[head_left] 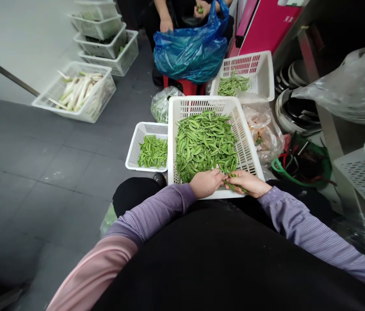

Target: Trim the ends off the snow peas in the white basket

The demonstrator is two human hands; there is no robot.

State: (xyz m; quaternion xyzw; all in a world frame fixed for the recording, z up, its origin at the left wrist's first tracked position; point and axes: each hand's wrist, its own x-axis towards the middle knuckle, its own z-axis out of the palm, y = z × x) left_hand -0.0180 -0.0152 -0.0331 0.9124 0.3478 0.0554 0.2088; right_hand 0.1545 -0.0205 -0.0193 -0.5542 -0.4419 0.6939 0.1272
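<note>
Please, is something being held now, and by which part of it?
The right hand holds a few green pods around their middle; the left hand has its fingertips at one end.

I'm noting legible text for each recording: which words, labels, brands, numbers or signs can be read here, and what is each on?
"天" on the pink panel at the upper right; the mark right after it is too blurred to read.
No other readable text.

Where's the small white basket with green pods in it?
In the head view, the small white basket is just left of centre, beside the left wall of the big basket.
</note>
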